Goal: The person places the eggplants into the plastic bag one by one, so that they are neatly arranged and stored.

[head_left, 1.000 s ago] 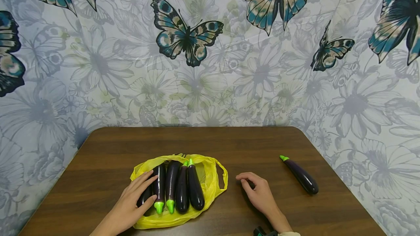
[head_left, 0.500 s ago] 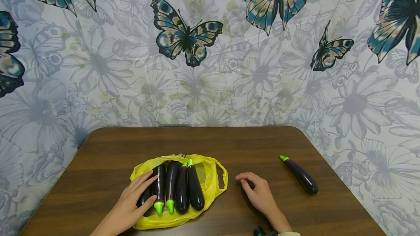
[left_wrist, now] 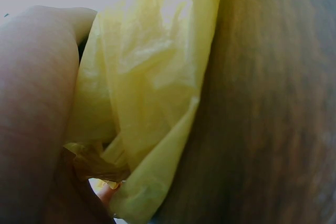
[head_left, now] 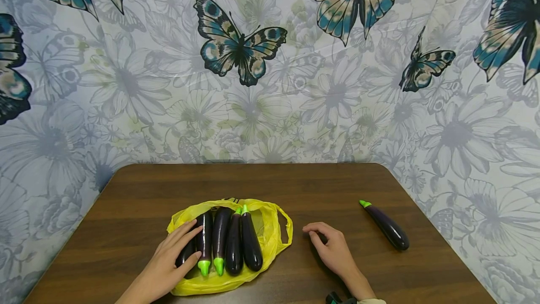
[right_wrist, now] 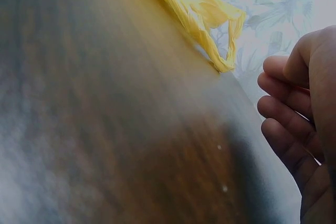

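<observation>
In the head view, a yellow plastic bag [head_left: 272,229] lies spread on the table with several glossy dark eggplants with green stems side by side on it. My left hand [head_left: 165,259] rests over the leftmost eggplant [head_left: 186,251], fingers extended and fingertips touching the neighbouring eggplant [head_left: 205,236]; it partly hides the leftmost one. In the left wrist view, yellow plastic [left_wrist: 152,66] lies beside the hand. My right hand [head_left: 335,250] rests on the table right of the bag, fingers loosely curled with nothing in them. A single eggplant [head_left: 387,226] lies farther right.
The brown wooden table [head_left: 253,179] has rounded far corners. Behind it hangs a pale floral cloth [head_left: 253,121] printed with butterflies. One bag handle [head_left: 288,229] loops out toward my right hand. A dark strap [head_left: 337,299] shows at my right wrist.
</observation>
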Demonstrator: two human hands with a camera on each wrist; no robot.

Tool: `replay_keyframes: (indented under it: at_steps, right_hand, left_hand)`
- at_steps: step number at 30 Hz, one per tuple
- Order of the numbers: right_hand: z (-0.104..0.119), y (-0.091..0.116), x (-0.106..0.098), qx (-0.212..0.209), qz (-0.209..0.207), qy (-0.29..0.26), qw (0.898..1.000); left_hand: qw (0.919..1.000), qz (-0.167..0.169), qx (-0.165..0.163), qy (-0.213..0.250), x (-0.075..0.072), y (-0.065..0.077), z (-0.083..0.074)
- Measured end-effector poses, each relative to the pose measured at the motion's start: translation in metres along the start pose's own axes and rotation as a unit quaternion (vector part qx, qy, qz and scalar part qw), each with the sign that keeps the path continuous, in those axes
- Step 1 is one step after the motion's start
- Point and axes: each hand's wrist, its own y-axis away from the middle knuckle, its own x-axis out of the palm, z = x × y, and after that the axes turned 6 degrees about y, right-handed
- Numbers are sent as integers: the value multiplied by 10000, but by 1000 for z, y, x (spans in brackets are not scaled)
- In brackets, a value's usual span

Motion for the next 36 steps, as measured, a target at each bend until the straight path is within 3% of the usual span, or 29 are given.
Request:
replay_keyframes:
  at_steps: [36]
  right_hand:
    - [1, 1, 0, 160, 510, -53, 9986]
  left_hand:
    - [10000, 0, 3, 40, -1, 0, 0]
